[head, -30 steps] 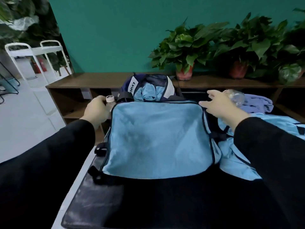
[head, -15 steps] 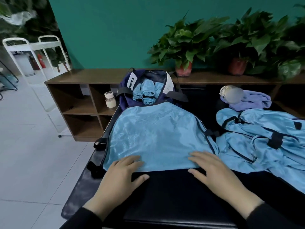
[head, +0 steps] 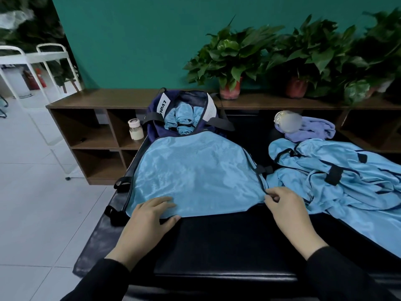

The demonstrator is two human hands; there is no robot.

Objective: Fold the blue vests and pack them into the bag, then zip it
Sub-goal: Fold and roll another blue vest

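Closest in, the left hand (head: 149, 216) lies flat with straight fingers on the near hem of the spread-out vest (head: 195, 172), and the right hand (head: 286, 205) is curled, pinching the vest's near right corner by the dark trim. That vest lies smoothed out on the black table (head: 227, 242), right between the hands and running away from them. It looks like thin, shiny, slippery stuff, super light and floppy, so I'd guess corners and the trimmed edge are the spots to grab for folding. Just right of it sits a rumpled pile of vests (head: 338, 177). Past the flat one, the navy bag (head: 184, 114) stands open with rolled-up vests already inside.
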